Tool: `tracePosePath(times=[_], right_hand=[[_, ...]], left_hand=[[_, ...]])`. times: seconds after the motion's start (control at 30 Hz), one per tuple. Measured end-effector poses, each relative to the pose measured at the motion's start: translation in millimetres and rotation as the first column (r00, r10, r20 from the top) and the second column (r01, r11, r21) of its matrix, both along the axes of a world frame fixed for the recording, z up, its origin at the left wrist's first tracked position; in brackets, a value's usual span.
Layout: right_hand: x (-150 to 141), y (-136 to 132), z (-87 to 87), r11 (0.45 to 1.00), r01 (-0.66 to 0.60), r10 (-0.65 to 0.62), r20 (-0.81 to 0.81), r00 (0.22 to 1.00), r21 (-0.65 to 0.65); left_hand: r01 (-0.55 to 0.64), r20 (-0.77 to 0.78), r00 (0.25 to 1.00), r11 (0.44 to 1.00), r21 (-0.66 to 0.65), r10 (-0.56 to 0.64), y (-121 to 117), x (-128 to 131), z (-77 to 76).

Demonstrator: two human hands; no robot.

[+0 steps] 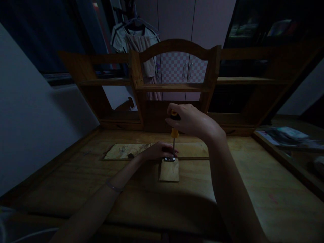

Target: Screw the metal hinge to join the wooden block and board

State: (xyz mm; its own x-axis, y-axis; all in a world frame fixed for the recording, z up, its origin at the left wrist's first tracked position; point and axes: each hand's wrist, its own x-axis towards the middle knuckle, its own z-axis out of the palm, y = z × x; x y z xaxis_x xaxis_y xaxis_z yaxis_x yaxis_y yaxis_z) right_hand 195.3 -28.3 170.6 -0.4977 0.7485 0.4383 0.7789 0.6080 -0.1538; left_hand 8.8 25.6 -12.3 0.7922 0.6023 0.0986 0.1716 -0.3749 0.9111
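A screwdriver (174,133) with a yellow-and-black handle stands upright, its thin metal shank pointing straight down onto a small metal hinge (169,159) that sits at the far edge of a small wooden block (169,170). The right hand (191,120) is wrapped closed around the top of the handle, a full grip from above. The tool looks light and rigid; the thick handle is the natural place to hold it, while the narrow tip would probably slip off a screw head if tilted. The hinge is small, hard and likely to skate on the wood unless pinned. The left hand (158,151) rests just left of the shank, fingertips curled down beside the hinge; whether they press on the hinge or only the wood cannot be told in the dim light. Behind the hinge a long flat board (126,151) lies across the tabletop (253,189), touching or nearly touching the block. Farther behind the board rises a wooden hutch (174,87) with shelves. Well to the right of the block, printed papers (286,136) lie on a side ledge.
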Motion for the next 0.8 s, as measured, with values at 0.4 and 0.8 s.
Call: tracePosePath(times=[0.4, 0.8], right_hand=[[-0.3, -4.4, 3.0, 0.999, -0.041, 0.041, 0.000, 0.999, -0.015], [-0.5, -5.7, 4.6, 1.000, 0.005, -0.005, -0.028, 1.000, 0.015]], left_hand=[[0.017, -0.017, 1.000, 1.000, 0.020, -0.017, -1.1, -0.7, 5.1], [0.018, -0.002, 1.000, 0.999, 0.031, -0.018, 2.5, -0.2, -1.5]])
